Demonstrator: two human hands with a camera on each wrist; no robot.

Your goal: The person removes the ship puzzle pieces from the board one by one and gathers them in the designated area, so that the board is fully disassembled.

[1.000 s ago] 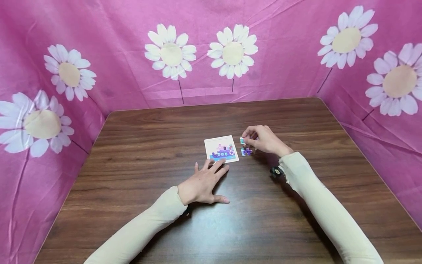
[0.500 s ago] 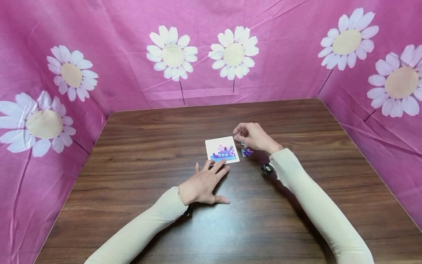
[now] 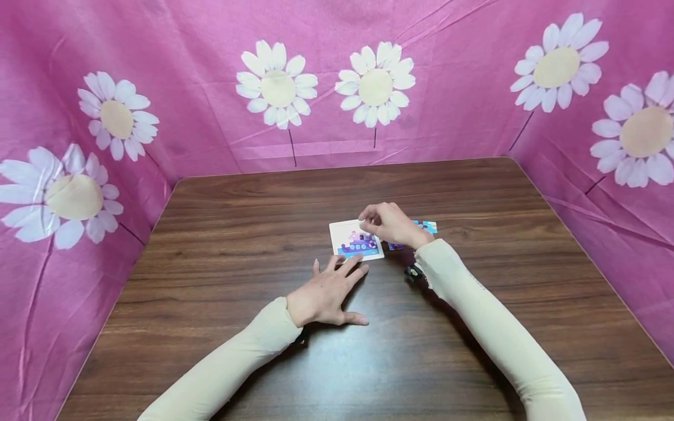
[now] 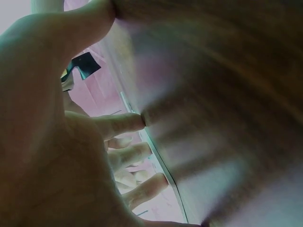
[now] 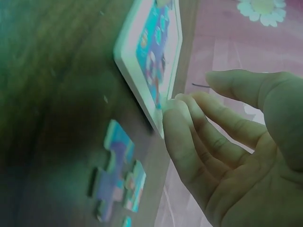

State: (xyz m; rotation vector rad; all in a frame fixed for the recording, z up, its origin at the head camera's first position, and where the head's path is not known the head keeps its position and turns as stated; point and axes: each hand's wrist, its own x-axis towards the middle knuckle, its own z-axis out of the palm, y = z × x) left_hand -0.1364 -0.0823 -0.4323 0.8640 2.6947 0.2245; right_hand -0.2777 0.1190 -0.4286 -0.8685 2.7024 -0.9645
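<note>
Brown wood-grain table (image 3: pixel 253 228) | white-framed ship puzzle (image 3: pixel 350 242) | loose pieces (image 5: pixel 110 182) beside

Brown wood-grain tabletop (image 3: pixel 237 234), pale glare (image 3: pixel 342 362) toward its front, pink fabric walls (image 3: pixel 200 111), large white daisies (image 3: pixel 277 88)

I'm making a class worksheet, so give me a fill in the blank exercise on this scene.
The ____ hand touches the near edge of the puzzle board.
In the head view, loose pieces lie to the board's ____.
Behind the table, the flowered curtain is ____.
Missing words: left; right; pink.
</note>
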